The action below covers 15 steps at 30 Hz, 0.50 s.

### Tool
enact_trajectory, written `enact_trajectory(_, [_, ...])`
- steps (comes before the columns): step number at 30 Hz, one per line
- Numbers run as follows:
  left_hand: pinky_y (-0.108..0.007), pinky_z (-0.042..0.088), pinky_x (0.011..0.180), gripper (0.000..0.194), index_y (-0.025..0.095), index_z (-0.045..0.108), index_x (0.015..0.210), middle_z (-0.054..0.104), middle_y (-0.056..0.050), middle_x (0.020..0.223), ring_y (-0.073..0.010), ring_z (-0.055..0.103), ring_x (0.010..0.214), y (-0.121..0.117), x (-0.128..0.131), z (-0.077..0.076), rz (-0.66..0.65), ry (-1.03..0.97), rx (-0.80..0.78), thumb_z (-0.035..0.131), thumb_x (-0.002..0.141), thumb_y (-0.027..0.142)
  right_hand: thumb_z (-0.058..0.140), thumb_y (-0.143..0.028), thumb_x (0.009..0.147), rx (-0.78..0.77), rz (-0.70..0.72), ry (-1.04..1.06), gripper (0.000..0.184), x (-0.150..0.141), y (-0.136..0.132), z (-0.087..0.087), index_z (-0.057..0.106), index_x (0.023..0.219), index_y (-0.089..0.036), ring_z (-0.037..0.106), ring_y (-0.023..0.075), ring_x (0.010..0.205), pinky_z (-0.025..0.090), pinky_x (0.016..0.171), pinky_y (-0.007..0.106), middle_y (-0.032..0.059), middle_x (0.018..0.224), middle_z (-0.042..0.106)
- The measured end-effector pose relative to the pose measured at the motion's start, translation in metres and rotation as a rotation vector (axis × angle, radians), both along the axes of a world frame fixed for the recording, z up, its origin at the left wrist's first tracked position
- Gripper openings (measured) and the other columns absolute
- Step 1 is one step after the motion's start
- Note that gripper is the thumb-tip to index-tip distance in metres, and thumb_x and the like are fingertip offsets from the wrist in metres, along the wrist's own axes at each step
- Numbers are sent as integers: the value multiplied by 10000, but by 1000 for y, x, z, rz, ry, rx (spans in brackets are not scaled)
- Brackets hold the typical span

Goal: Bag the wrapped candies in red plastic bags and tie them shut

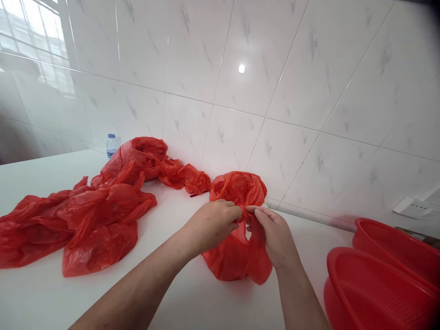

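Note:
A thin red plastic bag point(227, 259) hangs between my two hands above the white table. My left hand point(216, 224) is closed, pinching the bag's gathered edge. Close beside it, my right hand point(275, 231) grips the same bag with thumb and fingers, and some of those fingers are hidden behind the plastic. Just beyond my hands another rounded mass of red plastic point(240, 183) rests near the wall; I cannot tell whether it is part of the same bag.
Crumpled red plastic bags point(99, 229) lie in a heap on the left, with a bunched bag point(144, 156) behind them. A water bottle point(111, 145) stands by the wall. Two red plastic baskets point(338, 270) are at the right. A white power socket point(412, 207) is near the wall.

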<state>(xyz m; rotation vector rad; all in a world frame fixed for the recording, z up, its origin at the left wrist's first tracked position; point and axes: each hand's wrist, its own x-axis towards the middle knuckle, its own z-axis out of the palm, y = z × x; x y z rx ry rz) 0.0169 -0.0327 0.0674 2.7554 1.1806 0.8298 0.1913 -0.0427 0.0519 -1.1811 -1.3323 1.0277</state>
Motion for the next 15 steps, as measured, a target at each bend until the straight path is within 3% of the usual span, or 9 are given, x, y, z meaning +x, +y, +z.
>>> enact_trajectory(4, [-270,399,686,181,175,512,660,584,-28,840,-158,515,796,-8,-16,-9,-51,39,65,487,788,48,539,-350,761,36,-246,-179,330,20,19,-22,652,1033,-202,613,201,814,474,733,335,47,928,680])
enact_trajectory(8, [-256,408,700,192,175,501,628,579,-15,805,-158,525,811,-23,-51,-25,-140,117,-147,538,713,6,460,-284,717,60,-488,-387,303,50,42,-60,669,916,-193,592,245,974,434,866,389,72,996,676])
enact_trajectory(10, [-240,403,630,181,181,532,651,589,-4,791,-148,543,769,-27,-67,-31,-108,138,-298,537,721,15,471,-285,679,23,-486,-365,292,60,49,-81,665,875,-187,608,248,951,445,863,393,75,960,685])
enact_trajectory(12, [-244,416,623,134,196,586,727,608,0,843,-145,563,752,-29,-77,-33,-42,104,-396,543,771,77,492,-329,665,-31,-452,-302,322,66,52,-100,639,912,-184,644,235,820,496,766,378,66,869,691])
enact_trajectory(14, [-273,457,711,106,224,625,904,621,-12,971,-164,587,827,-30,-78,-31,7,-5,-423,586,809,198,503,-411,668,-82,-435,-225,424,73,53,-115,582,1005,-168,653,224,687,524,643,360,67,794,680])
enact_trajectory(15, [-297,468,780,214,239,615,1016,614,-26,1057,-183,590,907,-31,-74,-31,13,-75,-416,621,804,265,508,-455,663,-109,-432,-186,483,79,53,-122,551,1036,-152,649,228,635,527,594,360,74,761,670])
